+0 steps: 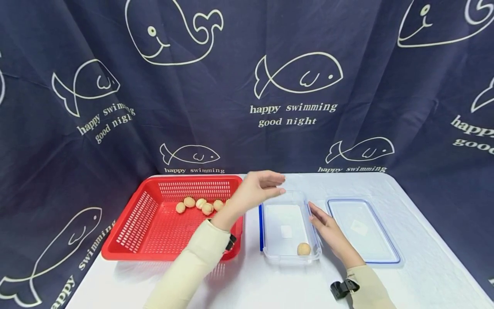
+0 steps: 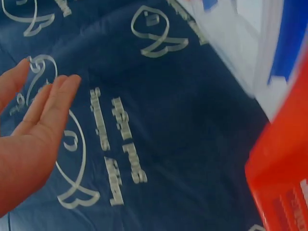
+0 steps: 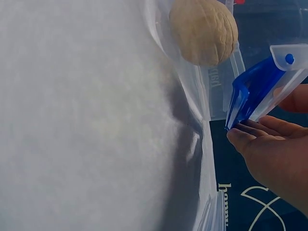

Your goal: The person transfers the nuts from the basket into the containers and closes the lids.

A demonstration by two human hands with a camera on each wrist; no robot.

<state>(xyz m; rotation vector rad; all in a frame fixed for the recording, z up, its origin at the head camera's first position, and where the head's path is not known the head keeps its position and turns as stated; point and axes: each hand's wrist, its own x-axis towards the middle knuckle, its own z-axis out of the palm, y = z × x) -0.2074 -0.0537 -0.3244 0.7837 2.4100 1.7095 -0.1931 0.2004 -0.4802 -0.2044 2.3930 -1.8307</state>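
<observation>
My left hand (image 1: 254, 189) hangs above the back left rim of a clear plastic food container (image 1: 283, 221), fingers and thumb extended with nothing between them. The left wrist view shows the same hand (image 2: 36, 130) against the dark cloth. At the container's right wall, my right hand (image 1: 328, 229) grips the side, its fingers at the blue locking flap (image 3: 255, 89) in the right wrist view. One walnut (image 1: 303, 249) lies in the container's near right corner. Several more walnuts (image 1: 207, 209) are in the red basket (image 1: 127, 256) on the left, partly behind my left forearm.
A clear lid with a blue seal (image 1: 364, 229) lies flat right of the container. Everything stands on a white-covered table (image 1: 420, 257). Behind it hangs a dark blue cloth (image 1: 293, 146) with fish drawings. The basket's raised wall stands close to the container's left side.
</observation>
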